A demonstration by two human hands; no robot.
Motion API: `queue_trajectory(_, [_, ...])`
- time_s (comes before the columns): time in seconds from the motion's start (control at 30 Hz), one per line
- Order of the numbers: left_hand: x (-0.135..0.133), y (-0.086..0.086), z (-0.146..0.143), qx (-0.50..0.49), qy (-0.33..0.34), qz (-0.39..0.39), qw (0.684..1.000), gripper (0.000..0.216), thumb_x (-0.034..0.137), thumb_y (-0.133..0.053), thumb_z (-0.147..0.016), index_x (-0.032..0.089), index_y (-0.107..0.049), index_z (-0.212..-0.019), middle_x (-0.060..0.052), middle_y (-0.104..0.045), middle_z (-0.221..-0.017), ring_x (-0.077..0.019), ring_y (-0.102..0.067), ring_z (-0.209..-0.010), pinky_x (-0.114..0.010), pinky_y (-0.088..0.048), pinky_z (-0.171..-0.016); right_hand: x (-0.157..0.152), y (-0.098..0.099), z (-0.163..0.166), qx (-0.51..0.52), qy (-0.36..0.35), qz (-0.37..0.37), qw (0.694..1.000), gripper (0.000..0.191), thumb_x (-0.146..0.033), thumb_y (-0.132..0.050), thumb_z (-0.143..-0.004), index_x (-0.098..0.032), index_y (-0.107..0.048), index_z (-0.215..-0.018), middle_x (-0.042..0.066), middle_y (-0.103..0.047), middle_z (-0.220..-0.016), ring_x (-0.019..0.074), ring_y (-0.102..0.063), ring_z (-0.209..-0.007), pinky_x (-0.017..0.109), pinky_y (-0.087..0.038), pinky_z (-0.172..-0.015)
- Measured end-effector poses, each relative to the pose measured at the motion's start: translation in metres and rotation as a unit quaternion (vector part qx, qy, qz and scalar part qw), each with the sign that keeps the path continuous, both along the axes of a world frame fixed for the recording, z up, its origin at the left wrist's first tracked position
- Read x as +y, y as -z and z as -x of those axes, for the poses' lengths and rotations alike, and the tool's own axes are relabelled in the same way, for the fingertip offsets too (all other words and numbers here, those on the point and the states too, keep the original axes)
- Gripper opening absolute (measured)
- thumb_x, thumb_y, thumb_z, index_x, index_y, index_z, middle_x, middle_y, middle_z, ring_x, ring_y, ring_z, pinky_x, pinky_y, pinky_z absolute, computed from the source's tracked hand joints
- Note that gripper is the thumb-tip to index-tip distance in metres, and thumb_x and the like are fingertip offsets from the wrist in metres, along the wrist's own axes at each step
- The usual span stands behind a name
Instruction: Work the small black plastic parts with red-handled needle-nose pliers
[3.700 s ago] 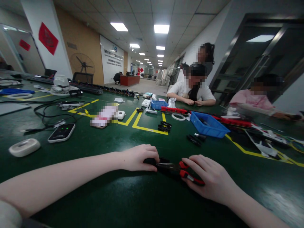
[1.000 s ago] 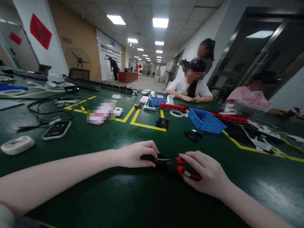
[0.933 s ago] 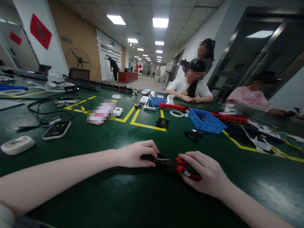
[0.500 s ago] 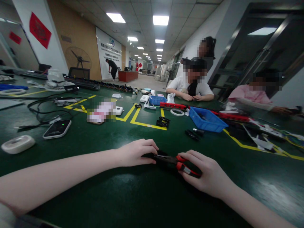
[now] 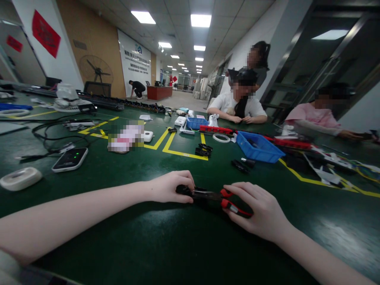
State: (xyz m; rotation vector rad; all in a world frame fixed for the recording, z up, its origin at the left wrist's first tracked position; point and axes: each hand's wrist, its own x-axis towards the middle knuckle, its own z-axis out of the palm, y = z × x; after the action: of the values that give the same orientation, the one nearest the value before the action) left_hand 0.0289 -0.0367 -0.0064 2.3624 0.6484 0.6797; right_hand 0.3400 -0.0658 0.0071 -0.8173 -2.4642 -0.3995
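My left hand (image 5: 170,187) rests on the green table (image 5: 166,245), its fingers closed over a small black part (image 5: 181,189). My right hand (image 5: 257,211) is wrapped round the red and black handles of a pair of pliers (image 5: 221,198). The plier jaws point left and meet the black part beside my left fingertips. Both forearms lie low over the table's near side.
A blue bin (image 5: 259,148) and loose black parts (image 5: 240,164) lie beyond my hands. A glowing charger (image 5: 70,159), a white puck (image 5: 20,178) and cables (image 5: 53,138) sit at left. Yellow tape lines (image 5: 181,153) mark the table. Three people are at the far right side.
My hands, the pliers and the black part keep the same hold. The view has tilted slightly, and a distant person by the far desk has bent down.
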Motion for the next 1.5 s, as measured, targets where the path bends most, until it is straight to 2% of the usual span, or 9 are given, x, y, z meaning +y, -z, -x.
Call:
queue_trajectory(0.53, [-0.0002,0.0012,0.0005,0.019,0.002,-0.033,0.999,0.015,0.024,-0.075,-0.087,0.015,-0.07,-0.097,-0.007,-0.061,-0.11,-0.02,-0.063,-0.099,-0.032,-0.052,-0.087,-0.0034,0.0009,0.0078,-0.001,0.005,-0.019,1.0,0.045,-0.033,-0.066,-0.085,-0.018,-0.063,-0.127,0.012,-0.072,-0.108,0.024,-0.069,-0.089,0.037,-0.057,-0.073])
queue_trajectory(0.77, [-0.001,-0.0002,0.0004,0.017,0.0,-0.032,0.999,0.014,0.024,-0.075,-0.086,0.016,-0.07,-0.097,-0.007,-0.061,-0.109,-0.02,-0.063,-0.098,-0.032,-0.053,-0.086,-0.0047,0.0012,0.0083,-0.005,-0.001,0.003,1.0,0.04,-0.033,-0.065,-0.085,-0.017,-0.063,-0.122,0.011,-0.072,-0.106,0.0219,-0.069,-0.085,0.035,-0.058,-0.072])
queue_trajectory(1.2, [-0.0018,-0.0021,0.0008,0.022,0.006,-0.045,0.999,0.014,0.021,-0.076,-0.086,0.015,-0.068,-0.096,-0.008,-0.061,-0.114,-0.0214,-0.064,-0.103,-0.035,-0.053,-0.091,-0.0031,-0.0042,0.0047,-0.016,0.001,0.136,0.991,0.033,-0.03,-0.065,-0.086,-0.021,-0.063,-0.119,0.007,-0.07,-0.103,0.0176,-0.07,-0.081,0.029,-0.058,-0.068])
queue_trajectory(1.5, [-0.0006,-0.0008,0.0,0.019,0.003,-0.048,0.999,0.017,0.022,-0.076,-0.086,0.015,-0.07,-0.099,-0.008,-0.063,-0.11,-0.0207,-0.065,-0.1,-0.033,-0.053,-0.088,-0.0019,-0.0037,0.0059,-0.029,0.011,0.177,0.984,0.033,-0.031,-0.064,-0.087,-0.021,-0.062,-0.118,0.007,-0.069,-0.102,0.0178,-0.069,-0.08,0.03,-0.058,-0.067])
